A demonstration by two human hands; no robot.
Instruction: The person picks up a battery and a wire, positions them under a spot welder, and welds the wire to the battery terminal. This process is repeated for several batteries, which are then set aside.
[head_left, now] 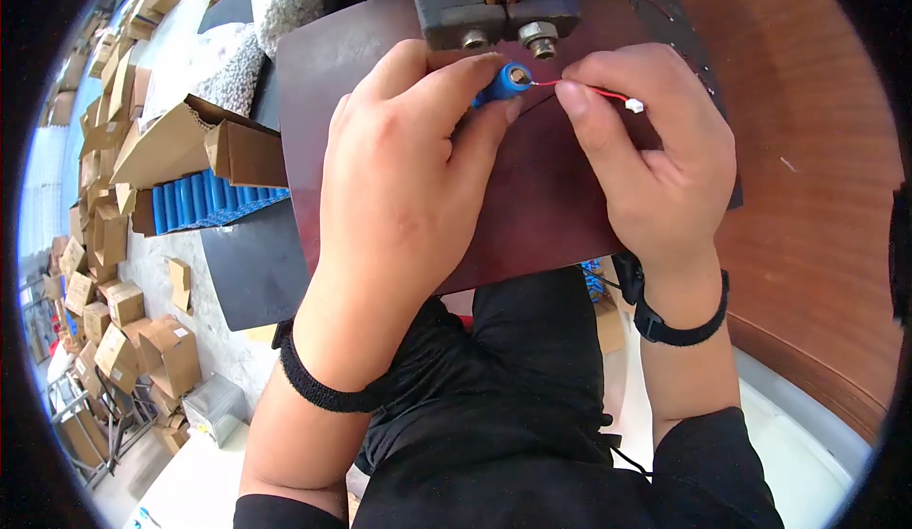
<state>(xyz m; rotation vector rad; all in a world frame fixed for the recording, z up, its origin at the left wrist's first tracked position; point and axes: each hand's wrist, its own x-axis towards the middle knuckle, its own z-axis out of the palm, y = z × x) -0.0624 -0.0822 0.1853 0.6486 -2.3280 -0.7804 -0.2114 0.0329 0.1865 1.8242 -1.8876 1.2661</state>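
My left hand (404, 140) is closed round a blue cylindrical battery cell (513, 80), its metal end turned toward the right. Between the thumb and forefinger of my right hand (651, 130) is pinched a thin red wire (598, 90) with a small white connector (635, 105) at its free end. The wire's other end reaches the metal end of the cell. Just beyond both hands stands a spot welding head (494, 16) with two copper-coloured pins on top and metal tips below. Part of the cell is hidden by my left fingers.
On the left, an open cardboard box (237, 152) holds rows of blue cells (195, 201). Bubble-like bags (228, 64) lie behind it. A dark red mat (513, 201) covers the work surface below my hands. Many cardboard boxes (166, 353) are piled on the floor farther left.
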